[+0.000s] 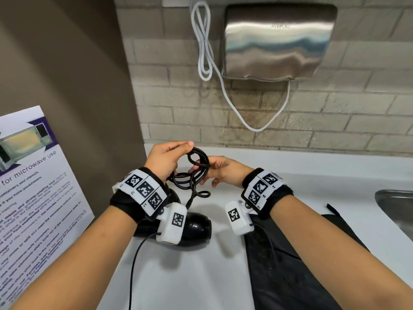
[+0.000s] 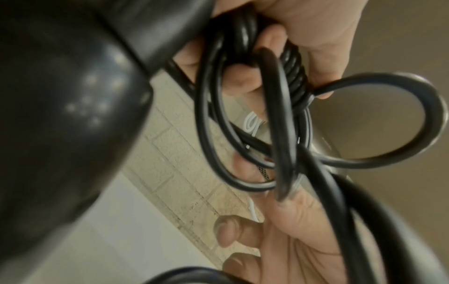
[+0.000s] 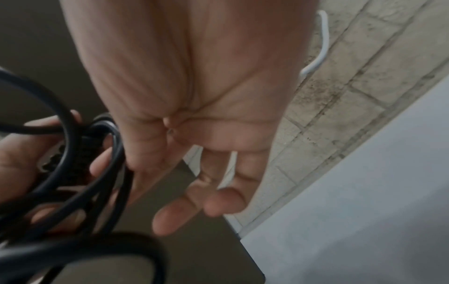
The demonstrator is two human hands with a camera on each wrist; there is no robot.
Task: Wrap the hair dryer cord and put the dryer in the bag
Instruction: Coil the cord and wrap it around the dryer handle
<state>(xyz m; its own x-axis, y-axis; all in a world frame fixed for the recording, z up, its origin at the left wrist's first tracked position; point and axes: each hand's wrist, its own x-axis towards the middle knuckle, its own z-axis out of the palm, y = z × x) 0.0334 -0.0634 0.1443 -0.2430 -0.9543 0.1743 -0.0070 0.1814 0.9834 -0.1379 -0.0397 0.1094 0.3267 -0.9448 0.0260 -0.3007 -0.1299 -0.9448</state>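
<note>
Gathering the black cord (image 1: 197, 168) into loops, I have my left hand (image 1: 166, 158) curled round the bundle at its top so the coils cannot spring apart. My right hand (image 1: 220, 172) pinches the loops from three o'clock, its other fingers loose. The hair dryer (image 1: 194, 229) lies on the white surface (image 1: 223, 276) at six o'clock of the coil, the dark bag (image 1: 290, 265) to its right, ready for loading.
</note>
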